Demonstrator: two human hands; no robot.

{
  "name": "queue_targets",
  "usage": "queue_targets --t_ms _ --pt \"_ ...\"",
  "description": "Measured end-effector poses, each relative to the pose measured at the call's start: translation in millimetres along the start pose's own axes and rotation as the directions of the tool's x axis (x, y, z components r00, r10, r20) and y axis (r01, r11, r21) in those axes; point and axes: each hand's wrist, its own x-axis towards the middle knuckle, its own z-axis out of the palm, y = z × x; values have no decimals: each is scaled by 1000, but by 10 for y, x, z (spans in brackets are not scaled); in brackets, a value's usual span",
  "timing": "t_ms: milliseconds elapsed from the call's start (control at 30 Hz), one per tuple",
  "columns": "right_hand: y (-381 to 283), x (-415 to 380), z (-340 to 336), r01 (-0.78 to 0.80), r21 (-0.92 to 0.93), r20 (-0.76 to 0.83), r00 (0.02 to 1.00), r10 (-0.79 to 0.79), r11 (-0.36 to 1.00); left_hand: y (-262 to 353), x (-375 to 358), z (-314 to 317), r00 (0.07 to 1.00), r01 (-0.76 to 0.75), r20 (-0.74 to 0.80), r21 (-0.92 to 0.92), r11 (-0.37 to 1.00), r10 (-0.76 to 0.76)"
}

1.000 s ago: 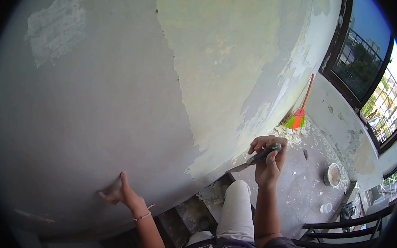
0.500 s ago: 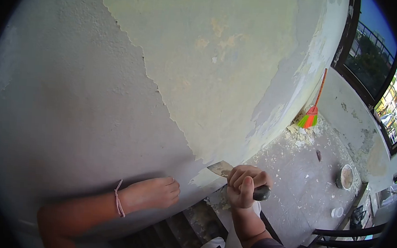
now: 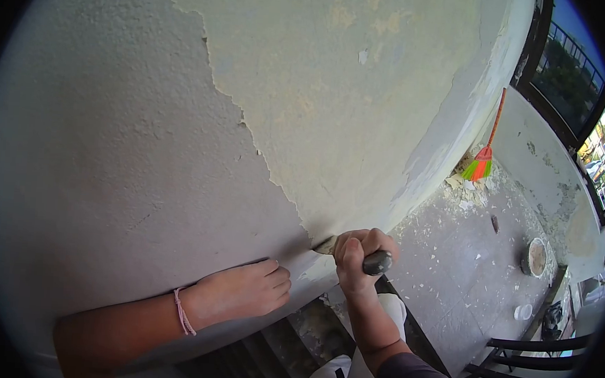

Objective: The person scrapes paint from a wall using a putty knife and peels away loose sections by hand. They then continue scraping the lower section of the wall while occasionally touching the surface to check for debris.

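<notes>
Scraper (image 3: 354,251) in right hand (image 3: 355,258) grip, blade wallward.

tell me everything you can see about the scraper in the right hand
The scraper is mostly hidden inside the right hand, which is closed around it. A rounded dark handle end sticks out to the right of the fist, and a small part of a pale, flat metal blade shows to the left. The blade tip meets the wall at the ragged edge of the yellowish paint layer, low on the wall.
</notes>
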Motion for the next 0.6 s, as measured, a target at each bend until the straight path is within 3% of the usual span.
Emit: queue_targets --t_ms 100,200,233,267,333,367,400,567,600 --pt "-410 87 154 85 405 -100 994 -49 910 -2 26 -12 998 4 58 4 1000 -4" --pt "60 -151 92 -78 -62 -116 991 71 995 -6 0 -38 1000 18 19 -20 1000 -18" --pt "93 -104 158 -234 -193 -94 971 220 953 11 4 -33 1000 7 19 -10 1000 -6" --pt "182 -182 62 -207 -264 -56 978 199 942 30 1 -18 1000 -3 20 4 1000 3" --pt "16 -201 68 -33 187 -110 992 55 982 -46 21 6 1000 1 28 46 999 -3" --pt "-110 -110 50 127 304 -77 991 -109 944 -39 44 -14 999 8 39 44 999 -10" --pt "-202 -59 35 201 323 -95 979 -179 925 -16 46 -26 998 10 55 34 999 -11" --pt "-42 7 -34 58 304 -119 993 -22 951 -35 40 -32 999 1 45 4 1000 -1" --pt "-108 4 -37 93 314 -111 992 -61 945 -17 15 -25 999 3 40 -15 1000 -3"
